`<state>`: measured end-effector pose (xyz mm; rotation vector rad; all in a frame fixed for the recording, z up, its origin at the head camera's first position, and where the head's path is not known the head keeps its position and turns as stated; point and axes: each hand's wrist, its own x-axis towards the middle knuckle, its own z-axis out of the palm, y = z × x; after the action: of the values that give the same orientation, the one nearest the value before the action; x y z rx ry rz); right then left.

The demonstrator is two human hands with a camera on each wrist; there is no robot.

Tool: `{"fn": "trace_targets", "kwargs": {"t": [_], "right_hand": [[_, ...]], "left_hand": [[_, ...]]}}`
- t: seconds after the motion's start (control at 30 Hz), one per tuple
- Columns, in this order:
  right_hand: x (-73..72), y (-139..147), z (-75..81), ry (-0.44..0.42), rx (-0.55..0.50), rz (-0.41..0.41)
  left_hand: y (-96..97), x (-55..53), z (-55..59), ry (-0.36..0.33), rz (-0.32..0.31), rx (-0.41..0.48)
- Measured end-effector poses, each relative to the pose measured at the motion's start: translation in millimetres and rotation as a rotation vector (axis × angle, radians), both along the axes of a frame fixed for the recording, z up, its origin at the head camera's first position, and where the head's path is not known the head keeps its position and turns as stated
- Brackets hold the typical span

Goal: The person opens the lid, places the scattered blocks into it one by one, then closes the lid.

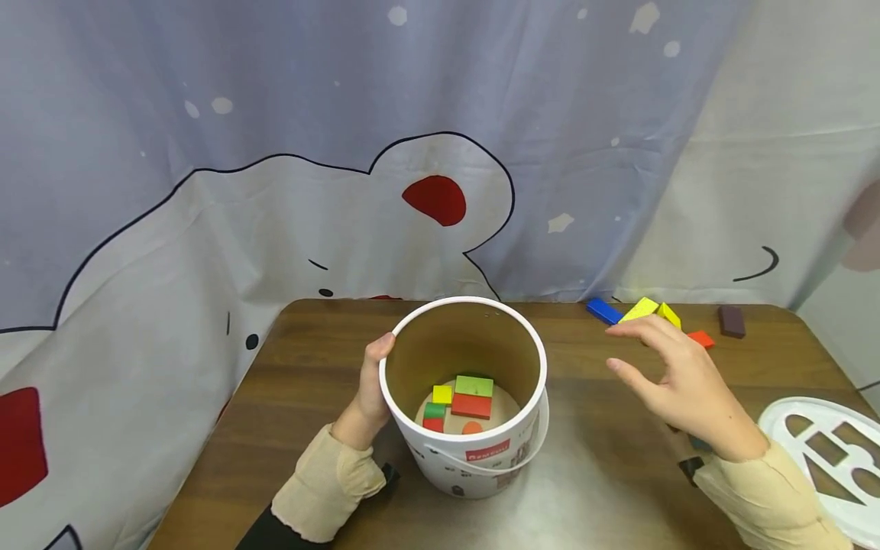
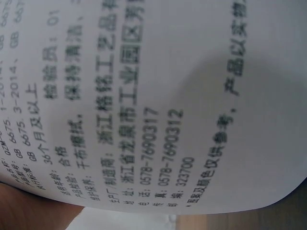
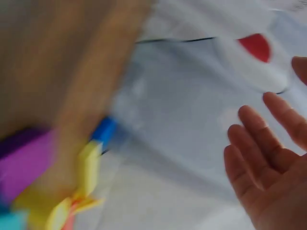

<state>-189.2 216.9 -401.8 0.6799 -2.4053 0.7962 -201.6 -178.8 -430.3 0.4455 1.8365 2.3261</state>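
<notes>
A white bucket (image 1: pixel 474 458) with printed sides and a lowered handle stands on the table. My left hand (image 1: pixel 370 389) holds it by the left side near the rim. In the left wrist view the bucket's printed label (image 2: pixel 144 120) fills most of the frame. Inside lie a light green block (image 1: pixel 474 386), a red block (image 1: pixel 471 406), a small yellow block (image 1: pixel 442 394), a green block (image 1: pixel 435 410) and an orange piece (image 1: pixel 471 428). My right hand (image 1: pixel 677 382) is raised to the right of the bucket, thumb and fingers apart, holding nothing.
Near the back right edge of the table (image 1: pixel 330 351) lie a blue block (image 1: pixel 605 312), yellow blocks (image 1: pixel 639 308), a red block (image 1: pixel 701 338) and a dark block (image 1: pixel 732 321). A white lid (image 1: pixel 862 519) with shaped holes is at far right. A patterned curtain (image 1: pixel 309 229) hangs behind.
</notes>
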Motion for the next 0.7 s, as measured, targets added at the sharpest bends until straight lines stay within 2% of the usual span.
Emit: {"fn": "trace_targets", "kwargs": {"t": [0.17, 0.33, 0.47, 0.7], "right_hand": [[6.9, 36.8, -29.8, -0.057, 0.25, -0.149], [13.3, 62.9, -51.5, -0.086, 0.434, -0.21], [17.6, 73.4, -60.5, -0.137, 0.47, -0.24], [14.0, 84.0, -66.2, -0.149, 0.454, -0.252]], "left_hand": [[0.5, -2.5, -5.2, 0.027, -0.029, 0.016], [-3.4, -5.0, -10.4, 0.047, -0.048, 0.018], [-4.4, -5.8, -10.5, 0.044, -0.03, -0.001], [1.1, -1.9, -4.3, -0.007, 0.006, 0.011]]}}
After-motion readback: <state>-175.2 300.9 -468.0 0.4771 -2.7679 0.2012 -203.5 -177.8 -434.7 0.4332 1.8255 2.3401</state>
